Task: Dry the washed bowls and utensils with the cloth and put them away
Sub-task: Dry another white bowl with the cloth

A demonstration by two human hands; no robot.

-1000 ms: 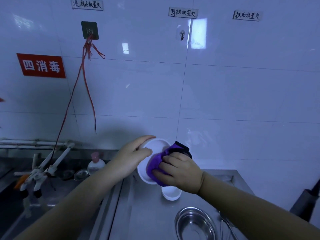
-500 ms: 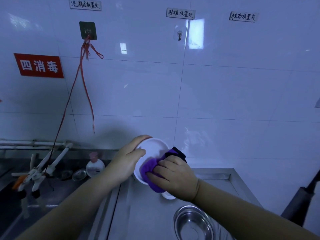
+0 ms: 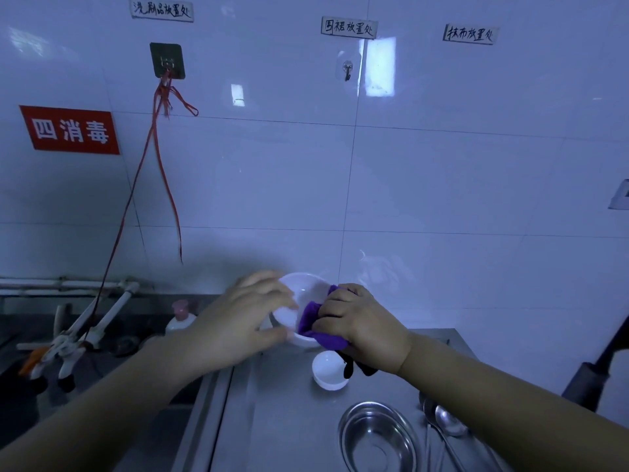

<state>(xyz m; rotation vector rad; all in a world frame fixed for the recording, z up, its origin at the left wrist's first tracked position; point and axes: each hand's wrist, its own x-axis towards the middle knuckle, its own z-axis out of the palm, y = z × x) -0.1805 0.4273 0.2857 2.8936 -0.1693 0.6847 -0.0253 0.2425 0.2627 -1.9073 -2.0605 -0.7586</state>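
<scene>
A white bowl (image 3: pixel 299 301) is held tilted above the steel surface (image 3: pixel 279 420), close to the tiled wall (image 3: pixel 425 185), with its opening turned toward the camera. The left hand (image 3: pixel 238 325) is stretched forward from the lower left, palm down, its grip clenched on the left rim of the bowl, with the fingers curled over the upper edge and the thumb against the lower edge. The right hand (image 3: pixel 360 325) is reached in from the lower right with the wrist bent inward; its grip is closed around a bunched purple cloth (image 3: pixel 315 323), which is pressed against the right side of the bowl's inside. A dark part of the cloth is seen hanging below the right wrist. Three bowls are counted in all: the held white one, a smaller white bowl (image 3: pixel 328 371) resting on the surface just below the hands, and one steel bowl (image 3: pixel 377 437) standing nearer the camera, apart from the small one. At least one metal spoon (image 3: pixel 447 420) is seen lying just right of the steel bowl; further handles beside it cannot be counted. One pump bottle (image 3: pixel 179 318) stands at the sink to the left, partly hidden by the left forearm. One red sign (image 3: pixel 69 130) and two hooks are fixed to the wall.
</scene>
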